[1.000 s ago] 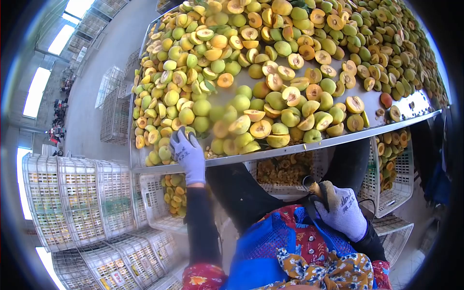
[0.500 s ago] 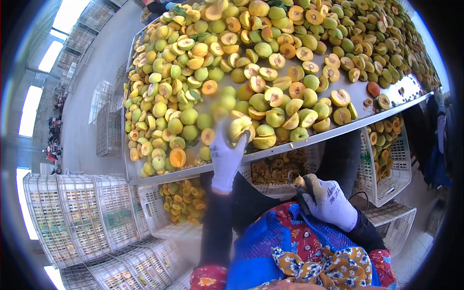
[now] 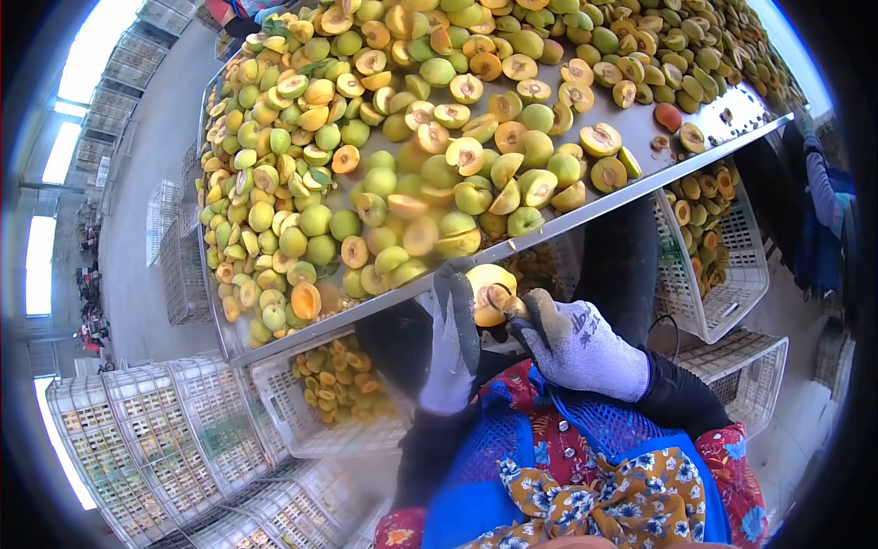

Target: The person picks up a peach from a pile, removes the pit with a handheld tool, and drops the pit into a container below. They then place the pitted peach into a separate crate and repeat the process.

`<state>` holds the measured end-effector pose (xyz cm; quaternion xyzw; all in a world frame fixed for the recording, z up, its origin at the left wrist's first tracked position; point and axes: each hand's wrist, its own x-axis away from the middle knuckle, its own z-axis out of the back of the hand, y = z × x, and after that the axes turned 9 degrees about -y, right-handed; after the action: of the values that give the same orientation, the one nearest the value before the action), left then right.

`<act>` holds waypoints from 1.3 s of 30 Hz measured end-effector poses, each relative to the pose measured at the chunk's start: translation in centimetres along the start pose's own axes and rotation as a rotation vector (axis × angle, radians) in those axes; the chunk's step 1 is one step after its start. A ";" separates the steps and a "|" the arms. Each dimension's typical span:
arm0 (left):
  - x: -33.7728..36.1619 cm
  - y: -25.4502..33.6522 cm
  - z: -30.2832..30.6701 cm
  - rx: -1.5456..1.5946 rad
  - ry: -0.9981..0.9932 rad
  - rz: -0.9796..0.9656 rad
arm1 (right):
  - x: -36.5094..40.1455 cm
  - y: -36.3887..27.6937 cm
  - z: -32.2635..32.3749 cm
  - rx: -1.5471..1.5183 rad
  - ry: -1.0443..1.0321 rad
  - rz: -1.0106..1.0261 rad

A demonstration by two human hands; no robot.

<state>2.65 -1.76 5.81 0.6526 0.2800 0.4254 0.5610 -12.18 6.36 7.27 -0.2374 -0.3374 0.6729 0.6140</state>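
Note:
In front of the table edge, my left hand (image 3: 453, 325), in a grey-white work glove, is closed around a halved yellow peach (image 3: 485, 282), its cut face turned toward my other hand. My gloved right hand (image 3: 585, 346) grips the short handle of a pitting tool (image 3: 514, 306). The tool's curved metal loop rests at the centre of the cut face. Many more peach halves (image 3: 540, 188), green-yellow outside and orange inside, lie piled on the metal table (image 3: 631, 192) just beyond my hands.
Beneath the table stand a crate of peach halves (image 3: 274, 384) on the left and another white crate (image 3: 736, 265) on the right. Stacked crates (image 3: 146, 421) fill the lower left. A co-worker's sleeve (image 3: 823, 188) shows at right, and part of another person (image 3: 240, 11) at top left.
My left hand has drawn back from the pile with the peach half to the table's near side. My right hand has moved left, bringing the tool's loop to the fruit.

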 end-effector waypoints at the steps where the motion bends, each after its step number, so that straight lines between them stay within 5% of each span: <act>1: 0.1 -0.2 -0.2 -0.078 -0.008 -0.050 | 0.2 0.1 -0.2 0.037 0.005 -0.010; 6: 0.5 -2.0 -0.8 -0.286 0.057 -0.234 | 0.7 0.3 -0.5 0.041 -0.044 -0.019; 11: 0.6 -2.5 -1.6 -0.310 0.142 -0.196 | 1.5 0.6 -1.5 -0.113 -0.075 -0.028; 14: 0.8 -3.2 -2.4 -0.293 0.215 -0.258 | 1.4 1.9 -1.4 -0.170 -0.108 0.180; 17: 1.1 -2.4 -3.1 -0.420 0.235 -0.236 | 1.4 2.0 -1.4 -0.260 -0.127 0.053; 20: 0.7 -3.2 -2.6 -0.390 0.135 -0.101 | 1.7 3.7 -4.0 0.063 -0.079 0.088; 24: 0.9 -3.3 -2.6 -0.426 0.134 -0.054 | 1.2 2.1 -1.1 -0.835 -0.351 -0.314; 27: 0.4 -3.9 -2.5 -0.440 0.120 -0.099 | 1.1 2.7 -1.0 -0.925 -0.452 -0.433; 28: 0.2 -4.4 -2.4 -0.445 0.110 -0.122 | 1.3 3.3 -1.9 -0.521 -0.254 -0.097; 31: -0.8 -7.3 -1.1 -0.555 0.082 -0.352 | 1.2 3.4 -3.4 -0.030 -0.091 -0.180; 32: -1.0 -7.4 -0.8 -0.161 0.036 -0.068 | 1.1 2.4 -2.5 -0.117 -0.001 -0.193; 35: -0.4 -4.0 0.6 0.434 -0.173 0.258 | 1.3 1.6 -1.3 -0.192 0.074 -0.175; 36: 0.0 -2.8 -0.4 0.728 -0.185 0.199 | 1.5 2.0 -1.6 -0.180 0.017 -0.170; 38: 0.0 -2.4 0.0 0.131 -0.325 -0.082 | 2.0 2.4 -2.5 -0.196 0.021 -0.141; 39: -0.1 -2.8 -0.1 0.316 -0.312 0.003 | 2.1 2.4 -2.7 -0.201 0.022 -0.123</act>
<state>2.81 -1.24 3.08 0.7907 0.2520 0.2710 0.4877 -12.10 8.87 3.85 -0.2839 -0.4101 0.5941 0.6311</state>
